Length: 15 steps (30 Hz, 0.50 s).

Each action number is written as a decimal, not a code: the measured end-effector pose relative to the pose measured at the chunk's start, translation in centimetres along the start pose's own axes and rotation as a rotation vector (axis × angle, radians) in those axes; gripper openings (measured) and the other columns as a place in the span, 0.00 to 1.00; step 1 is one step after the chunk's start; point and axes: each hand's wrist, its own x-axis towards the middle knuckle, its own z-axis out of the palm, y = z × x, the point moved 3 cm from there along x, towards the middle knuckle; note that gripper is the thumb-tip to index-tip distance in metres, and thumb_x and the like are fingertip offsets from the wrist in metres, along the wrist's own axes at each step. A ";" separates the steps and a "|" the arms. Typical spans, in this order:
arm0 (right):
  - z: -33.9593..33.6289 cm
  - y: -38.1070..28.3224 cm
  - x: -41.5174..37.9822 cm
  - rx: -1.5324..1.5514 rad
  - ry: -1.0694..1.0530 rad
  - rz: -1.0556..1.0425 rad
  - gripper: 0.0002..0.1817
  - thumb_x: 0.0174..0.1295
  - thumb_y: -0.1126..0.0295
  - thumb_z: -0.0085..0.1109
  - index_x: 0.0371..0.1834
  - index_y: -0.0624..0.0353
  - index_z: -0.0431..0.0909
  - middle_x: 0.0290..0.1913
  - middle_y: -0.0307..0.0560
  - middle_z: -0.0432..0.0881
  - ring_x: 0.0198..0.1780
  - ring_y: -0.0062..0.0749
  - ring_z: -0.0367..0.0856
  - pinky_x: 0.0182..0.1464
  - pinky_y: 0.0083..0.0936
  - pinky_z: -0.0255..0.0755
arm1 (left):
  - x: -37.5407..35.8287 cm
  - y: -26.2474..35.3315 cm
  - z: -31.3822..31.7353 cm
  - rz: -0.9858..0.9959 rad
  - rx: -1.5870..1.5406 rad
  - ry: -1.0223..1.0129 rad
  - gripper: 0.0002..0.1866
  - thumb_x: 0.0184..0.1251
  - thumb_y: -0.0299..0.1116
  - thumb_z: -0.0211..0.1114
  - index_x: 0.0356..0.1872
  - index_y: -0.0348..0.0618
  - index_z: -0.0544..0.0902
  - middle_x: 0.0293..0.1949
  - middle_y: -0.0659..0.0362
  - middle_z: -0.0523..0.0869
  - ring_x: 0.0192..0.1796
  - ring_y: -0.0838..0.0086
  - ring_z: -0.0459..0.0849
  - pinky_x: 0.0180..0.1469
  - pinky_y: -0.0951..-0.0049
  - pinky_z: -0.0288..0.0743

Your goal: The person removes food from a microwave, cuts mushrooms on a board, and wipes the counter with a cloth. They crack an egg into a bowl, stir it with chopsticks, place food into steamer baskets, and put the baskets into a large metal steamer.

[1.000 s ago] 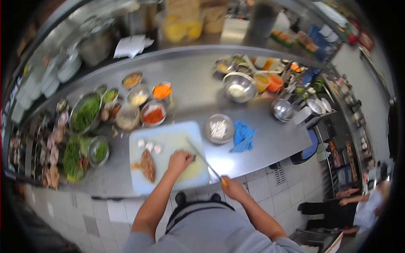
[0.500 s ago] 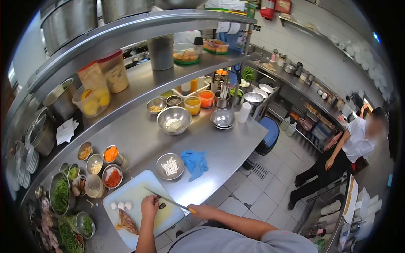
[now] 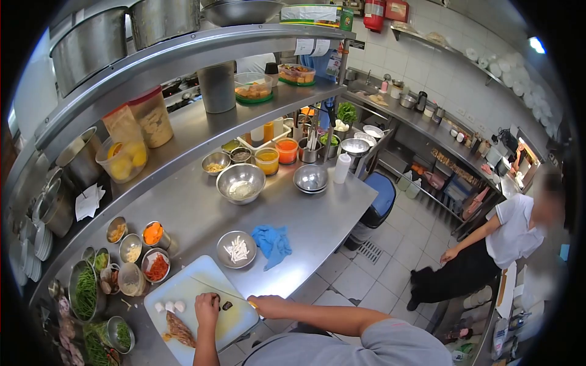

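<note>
steel bench: on its cutting board, the left hand pinches a dark piece, right hand grips a knife; slicing seems underway, the next stroke needing a steady left grip.

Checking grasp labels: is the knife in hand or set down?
In hand: the right hand is closed around its yellow handle, and the knife extends over the cutting board.

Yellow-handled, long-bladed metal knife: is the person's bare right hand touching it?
Touching. The head view shows the right hand closed around the yellow handle of the knife.
</note>
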 end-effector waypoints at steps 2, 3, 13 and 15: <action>1.3 0.2 1.8 -0.054 -0.058 0.064 0.19 0.71 0.67 0.48 0.63 0.59 0.69 0.47 0.63 0.88 0.48 0.60 0.88 0.49 0.53 0.80 | 0.3 -0.5 0.2 -0.006 -0.023 -0.020 0.05 0.59 0.27 0.72 0.36 0.41 0.88 0.37 0.51 0.88 0.44 0.51 0.83 0.49 0.53 0.77; 1.1 -0.2 2.1 -0.055 -0.057 0.066 0.19 0.71 0.67 0.48 0.63 0.59 0.69 0.47 0.63 0.88 0.48 0.60 0.88 0.49 0.53 0.80 | 0.3 -1.1 0.6 -0.110 -0.134 -0.136 0.05 0.59 0.26 0.71 0.37 0.40 0.88 0.37 0.50 0.88 0.44 0.51 0.83 0.50 0.53 0.78; 0.6 -1.5 2.1 -0.106 -0.105 0.083 0.17 0.73 0.70 0.42 0.61 0.64 0.68 0.48 0.64 0.88 0.50 0.59 0.88 0.50 0.51 0.80 | 0.8 -0.3 0.1 0.006 -0.075 -0.074 0.04 0.59 0.23 0.70 0.35 0.38 0.87 0.36 0.48 0.86 0.44 0.51 0.83 0.48 0.56 0.80; 0.8 -1.5 2.3 -0.058 -0.115 0.102 0.17 0.74 0.70 0.42 0.61 0.65 0.68 0.48 0.64 0.88 0.50 0.59 0.88 0.51 0.51 0.80 | 1.0 0.2 -0.4 -0.008 -0.068 -0.071 0.03 0.59 0.23 0.70 0.34 0.38 0.86 0.37 0.49 0.85 0.45 0.51 0.83 0.49 0.55 0.80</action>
